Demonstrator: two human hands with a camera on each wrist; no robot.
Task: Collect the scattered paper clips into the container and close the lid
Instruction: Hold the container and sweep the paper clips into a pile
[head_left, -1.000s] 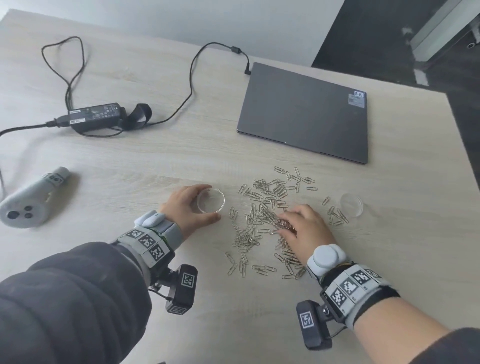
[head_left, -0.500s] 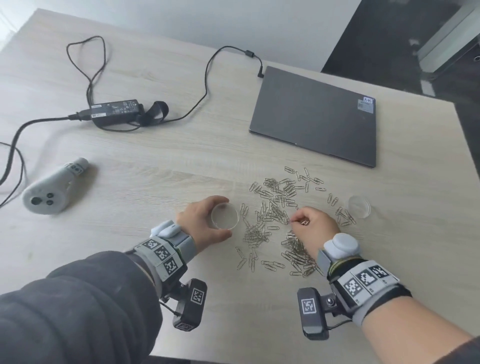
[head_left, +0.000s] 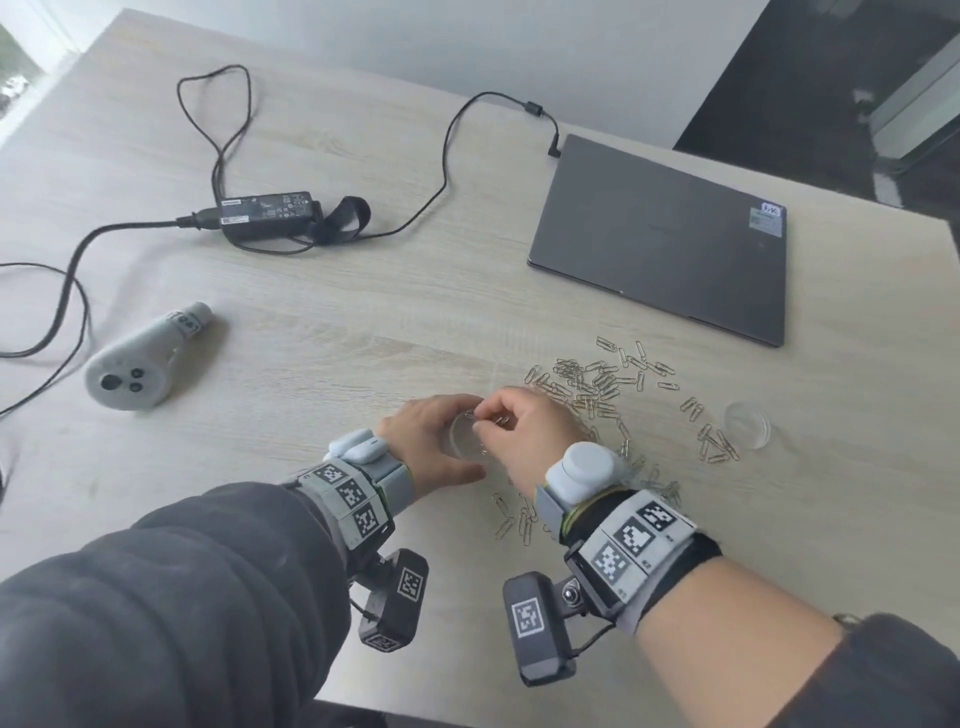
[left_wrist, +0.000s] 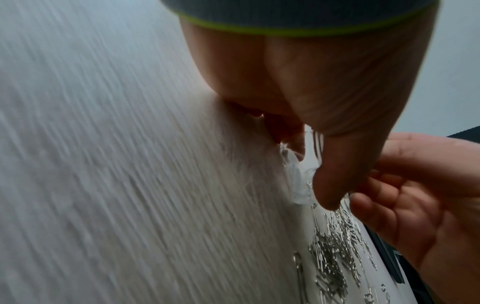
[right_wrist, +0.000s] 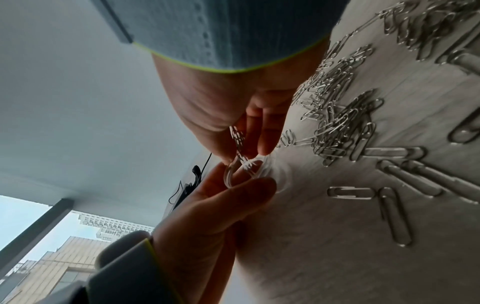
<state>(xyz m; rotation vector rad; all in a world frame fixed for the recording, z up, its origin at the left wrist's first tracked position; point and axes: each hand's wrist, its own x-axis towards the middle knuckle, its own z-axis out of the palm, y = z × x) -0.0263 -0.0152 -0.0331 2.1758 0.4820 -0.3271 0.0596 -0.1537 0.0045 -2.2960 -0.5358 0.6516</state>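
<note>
A small clear round container (head_left: 464, 438) stands on the wooden table, and my left hand (head_left: 434, 441) grips it between thumb and fingers. Right above its mouth my right hand (head_left: 519, 431) pinches a few silver paper clips (right_wrist: 237, 136), which hang down into the container (right_wrist: 246, 168). Several more paper clips (head_left: 592, 387) lie scattered to the right and toward me. The clear round lid (head_left: 747, 423) rests on the table at the far right of the clips. In the left wrist view my thumb (left_wrist: 337, 181) presses the container's wall (left_wrist: 298, 185).
A shut dark laptop (head_left: 665, 234) lies behind the clips. A black power adapter (head_left: 270, 213) with trailing cables sits at the back left. A grey hand controller (head_left: 140, 364) lies at the left. The table's right edge (head_left: 953, 312) is near the lid.
My right hand lifted from the pile with clips pinched in it and moved left over the container. My left hand kept its hold on the container.
</note>
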